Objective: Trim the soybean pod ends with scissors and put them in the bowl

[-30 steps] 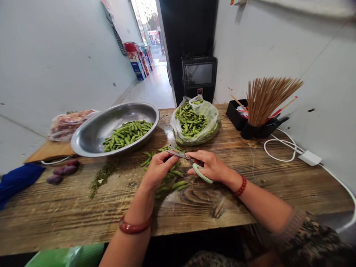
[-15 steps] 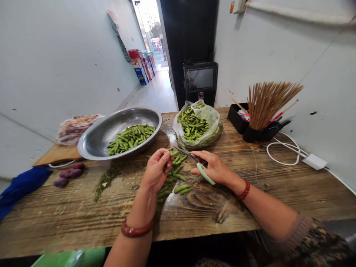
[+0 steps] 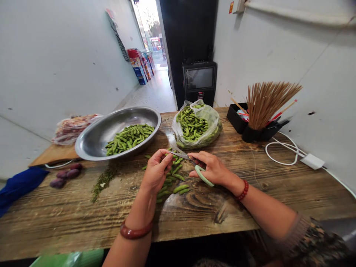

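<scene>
My left hand (image 3: 156, 170) is closed in a pinch with its fingertips together. It holds a green soybean pod, now almost wholly hidden by the fingers. In my right hand (image 3: 215, 168) are scissors (image 3: 200, 172) with pale green handles, their blades parted and one tip at the left fingertips. Loose soybean pods (image 3: 180, 188) lie on the wooden table (image 3: 200, 218) under and between both hands. A clear plastic bag (image 3: 215, 124) full of pods stands just beyond the scissors. To its left, a wide metal basin (image 3: 93, 139) holds more pods.
A small heap of trimmings (image 3: 101, 185) lies left of my left hand, near several purplish round fruits (image 3: 65, 174). Farther left are a blue cloth (image 3: 23, 185) and a bagged bundle (image 3: 73, 128). At right stand skewers (image 3: 267, 104) in a black holder and a white cable (image 3: 280, 155).
The scissor blades have opened and moved left to my left fingertips. The pod showing there earlier is now mostly hidden. The whole view has shifted slightly.
</scene>
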Action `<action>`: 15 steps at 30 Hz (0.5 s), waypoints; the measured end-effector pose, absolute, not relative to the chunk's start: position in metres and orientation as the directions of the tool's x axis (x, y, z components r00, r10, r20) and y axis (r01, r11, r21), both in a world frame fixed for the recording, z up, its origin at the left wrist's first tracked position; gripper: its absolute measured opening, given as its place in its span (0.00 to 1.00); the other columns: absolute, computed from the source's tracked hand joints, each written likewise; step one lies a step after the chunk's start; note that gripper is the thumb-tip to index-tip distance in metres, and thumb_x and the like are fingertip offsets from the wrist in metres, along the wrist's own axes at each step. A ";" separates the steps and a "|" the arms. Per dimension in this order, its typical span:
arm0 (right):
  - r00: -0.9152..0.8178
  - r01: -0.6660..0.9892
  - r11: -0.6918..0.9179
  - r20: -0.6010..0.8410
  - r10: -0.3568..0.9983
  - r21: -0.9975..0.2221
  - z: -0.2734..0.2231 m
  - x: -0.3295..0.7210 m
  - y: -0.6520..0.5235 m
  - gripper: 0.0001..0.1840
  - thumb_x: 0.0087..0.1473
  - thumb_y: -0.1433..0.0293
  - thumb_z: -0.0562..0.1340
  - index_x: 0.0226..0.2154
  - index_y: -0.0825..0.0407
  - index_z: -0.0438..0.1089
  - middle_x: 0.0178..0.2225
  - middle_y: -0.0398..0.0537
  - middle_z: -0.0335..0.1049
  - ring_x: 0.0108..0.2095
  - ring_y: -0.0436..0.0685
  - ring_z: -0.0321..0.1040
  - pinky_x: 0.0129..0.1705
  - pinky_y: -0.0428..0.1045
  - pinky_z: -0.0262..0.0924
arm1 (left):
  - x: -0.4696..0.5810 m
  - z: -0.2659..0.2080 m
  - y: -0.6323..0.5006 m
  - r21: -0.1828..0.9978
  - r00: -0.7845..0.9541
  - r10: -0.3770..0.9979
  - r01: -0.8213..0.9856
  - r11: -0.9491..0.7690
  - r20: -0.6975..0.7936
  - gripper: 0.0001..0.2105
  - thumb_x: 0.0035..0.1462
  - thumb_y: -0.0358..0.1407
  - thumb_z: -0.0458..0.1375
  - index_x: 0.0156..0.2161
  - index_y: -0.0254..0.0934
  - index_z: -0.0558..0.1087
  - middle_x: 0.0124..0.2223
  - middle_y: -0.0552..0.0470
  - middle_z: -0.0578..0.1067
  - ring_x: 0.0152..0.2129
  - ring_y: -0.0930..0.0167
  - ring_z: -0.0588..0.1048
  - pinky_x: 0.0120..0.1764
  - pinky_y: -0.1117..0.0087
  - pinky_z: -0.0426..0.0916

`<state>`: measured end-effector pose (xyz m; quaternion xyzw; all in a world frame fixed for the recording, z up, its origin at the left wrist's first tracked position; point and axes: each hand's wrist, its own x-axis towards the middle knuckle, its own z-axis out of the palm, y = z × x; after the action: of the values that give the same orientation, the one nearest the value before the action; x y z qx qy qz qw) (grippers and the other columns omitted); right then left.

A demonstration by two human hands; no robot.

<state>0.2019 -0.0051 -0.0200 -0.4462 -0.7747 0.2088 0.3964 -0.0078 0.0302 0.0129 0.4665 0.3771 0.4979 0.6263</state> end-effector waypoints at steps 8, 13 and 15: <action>-0.287 0.518 0.550 0.472 0.833 -0.655 -0.019 0.204 -0.004 0.30 0.47 0.59 0.69 0.51 0.52 0.68 0.29 0.43 0.64 0.28 0.51 0.61 0.32 0.46 0.59 | -0.008 0.012 0.031 0.962 0.226 0.974 -0.260 0.080 -0.020 0.11 0.46 0.37 0.66 0.30 0.35 0.68 0.24 0.57 0.69 0.16 0.82 0.60 0.17 0.82 0.49; -0.302 0.526 0.538 0.446 0.842 -0.659 -0.020 0.204 -0.005 0.29 0.48 0.58 0.68 0.52 0.51 0.68 0.29 0.44 0.67 0.28 0.51 0.62 0.32 0.46 0.60 | -0.008 0.013 0.032 0.952 0.220 0.975 -0.295 0.085 -0.019 0.12 0.46 0.38 0.66 0.31 0.35 0.68 0.23 0.58 0.67 0.16 0.80 0.62 0.17 0.81 0.52; -0.312 0.524 0.534 0.434 0.845 -0.663 -0.021 0.203 -0.006 0.29 0.48 0.58 0.68 0.52 0.50 0.68 0.31 0.45 0.69 0.29 0.52 0.64 0.34 0.47 0.61 | -0.008 0.014 0.032 0.946 0.209 0.978 -0.311 0.093 -0.027 0.12 0.46 0.38 0.66 0.31 0.35 0.69 0.24 0.58 0.67 0.17 0.80 0.64 0.18 0.81 0.56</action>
<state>0.2030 -0.0056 -0.0206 -0.4370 -0.7835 0.2051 0.3912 -0.0079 0.0322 0.0138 0.4452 0.3745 0.5053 0.6374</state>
